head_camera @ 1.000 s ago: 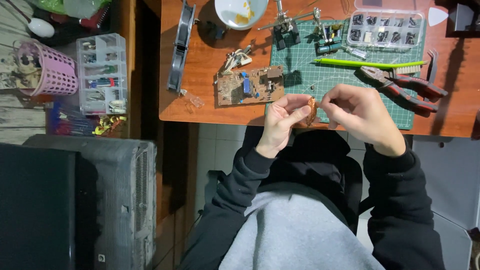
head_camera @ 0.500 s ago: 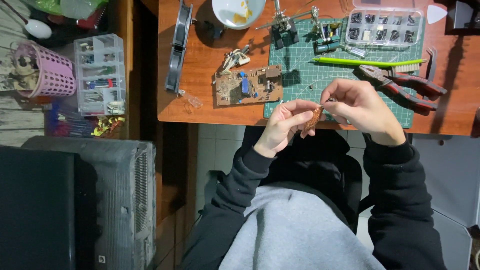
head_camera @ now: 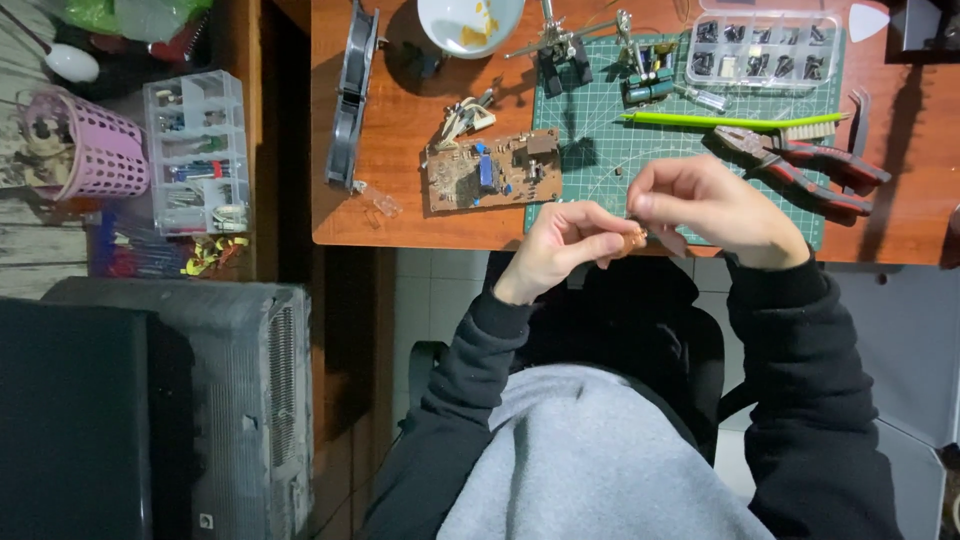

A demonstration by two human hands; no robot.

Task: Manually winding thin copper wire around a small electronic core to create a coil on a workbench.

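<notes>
Pinched between the thumb and fingertips of the left hand [head_camera: 560, 245] is a small brown part [head_camera: 632, 241], held just over the near edge of the wooden worktop [head_camera: 400, 120], at the near edge of the green cutting mat [head_camera: 600, 160]. What kind of part it is cannot be told at this size. The right hand [head_camera: 710, 205] is curled, its fingertips closed in a pinch right beside the brown part; whether they grip the part itself or something finer cannot be told. Both hands hover above the mat's near edge, wrists in black sleeves.

From the single head view, the rest lies further back on the worktop. A brown circuit board [head_camera: 492, 170] lies just left of the mat, overlapping its left edge. Behind the board sits a small bundle of pale wires and connectors [head_camera: 465, 115]. A grey fan [head_camera: 350, 100] stands on edge near the worktop's left edge. At the far edge are a white bowl [head_camera: 470, 20] and, on the mat, a metal clamp stand [head_camera: 555, 45]. A clear compartment box [head_camera: 765, 50] of small dark parts sits at the mat's far right corner. A green pen-like tool [head_camera: 720, 121] lies across the mat, and red-handled pliers [head_camera: 810, 165] lie just beyond the right hand.
</notes>
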